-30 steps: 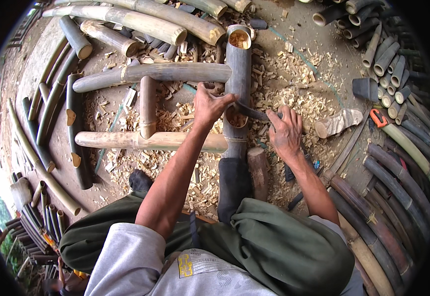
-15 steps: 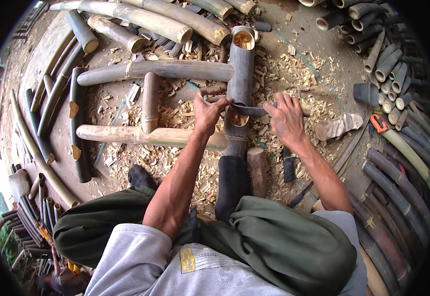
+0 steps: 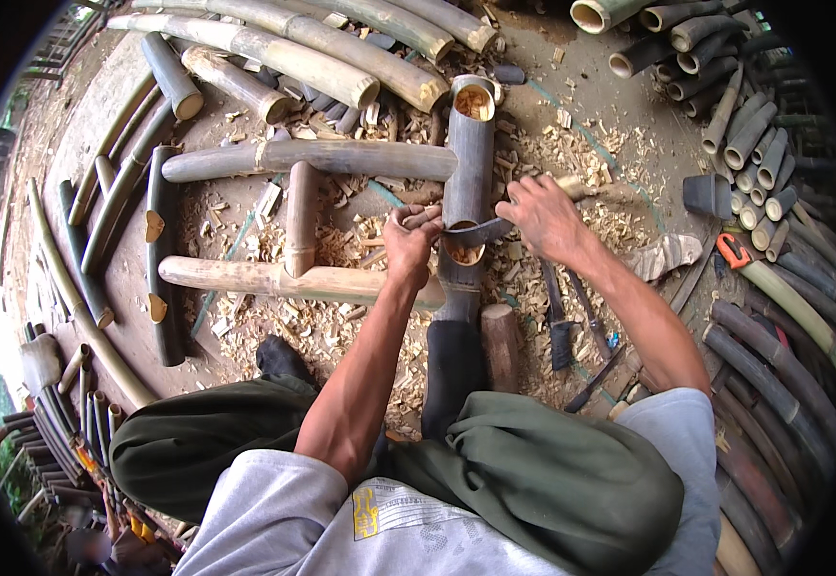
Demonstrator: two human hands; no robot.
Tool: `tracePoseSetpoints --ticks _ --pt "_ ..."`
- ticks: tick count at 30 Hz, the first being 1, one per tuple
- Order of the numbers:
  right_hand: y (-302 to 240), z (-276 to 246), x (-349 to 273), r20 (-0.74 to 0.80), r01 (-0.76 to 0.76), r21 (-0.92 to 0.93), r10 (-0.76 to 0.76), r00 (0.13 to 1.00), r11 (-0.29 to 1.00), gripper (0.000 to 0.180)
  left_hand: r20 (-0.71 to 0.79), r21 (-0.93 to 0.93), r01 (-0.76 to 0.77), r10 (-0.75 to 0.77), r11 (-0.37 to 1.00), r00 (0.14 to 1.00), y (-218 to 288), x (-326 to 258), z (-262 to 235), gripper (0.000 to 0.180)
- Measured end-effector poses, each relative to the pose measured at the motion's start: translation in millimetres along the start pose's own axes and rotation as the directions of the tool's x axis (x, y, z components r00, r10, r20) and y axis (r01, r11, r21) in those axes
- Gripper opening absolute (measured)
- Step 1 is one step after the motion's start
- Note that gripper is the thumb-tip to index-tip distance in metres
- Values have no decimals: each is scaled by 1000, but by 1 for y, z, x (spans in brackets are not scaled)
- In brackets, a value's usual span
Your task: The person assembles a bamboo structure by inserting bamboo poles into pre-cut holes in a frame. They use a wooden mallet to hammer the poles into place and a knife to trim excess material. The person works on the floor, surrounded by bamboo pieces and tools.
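Note:
A dark, slightly curved knife (image 3: 478, 232) lies crosswise over a thick grey bamboo post (image 3: 470, 163). My right hand (image 3: 541, 219) is closed round its handle, whose pale end sticks out beyond my fist. At the blade's other end, on the post's left side, my left hand (image 3: 411, 238) is closed with its fingers at the tip. The blade crosses the upper edge of an oval hole (image 3: 466, 253) cut in the post. Two bamboo rails, an upper one (image 3: 360, 159) and a lower one (image 3: 245, 276), run left from the post, joined by a short crosspiece (image 3: 301, 216).
My dark-covered foot (image 3: 453, 370) rests at the post's near end, beside a short wooden log (image 3: 500, 346). Tools with dark handles (image 3: 560, 344) lie to the right. An orange-handled saw (image 3: 731, 252) is farther right. Pale chips cover the ground; bamboo poles are stacked around.
My right hand has moved left and slightly away, swinging the knife's handle end farther off. My left hand stays at the blade tip. The whole view has shifted slightly.

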State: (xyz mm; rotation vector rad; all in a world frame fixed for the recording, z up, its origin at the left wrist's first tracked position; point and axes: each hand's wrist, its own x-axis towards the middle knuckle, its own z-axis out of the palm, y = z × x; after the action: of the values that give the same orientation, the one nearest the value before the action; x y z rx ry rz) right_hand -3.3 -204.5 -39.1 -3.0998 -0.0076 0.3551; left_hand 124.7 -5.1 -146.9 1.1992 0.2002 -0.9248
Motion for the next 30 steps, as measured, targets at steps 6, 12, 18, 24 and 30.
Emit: tracePoseSetpoints --ticks 6,12,18,24,30 --pt "-16 -22 -62 391 -508 699 326 861 503 45 36 774 -297 430 560 902 52 -70 -6 64" --pt "-77 -21 -79 557 -271 651 203 805 -709 36 170 959 -222 273 174 947 17 -99 -21 101" --pt "-73 -22 -61 682 -576 496 -120 721 -650 40 66 876 -111 112 470 992 23 -93 -20 117" --pt "-62 -6 -53 674 -647 423 -257 693 -635 38 73 925 -142 203 351 976 12 -90 -20 120" --pt "-60 9 -60 664 -627 379 -272 696 -680 35 83 940 -150 222 306 972 7 -92 -17 111"
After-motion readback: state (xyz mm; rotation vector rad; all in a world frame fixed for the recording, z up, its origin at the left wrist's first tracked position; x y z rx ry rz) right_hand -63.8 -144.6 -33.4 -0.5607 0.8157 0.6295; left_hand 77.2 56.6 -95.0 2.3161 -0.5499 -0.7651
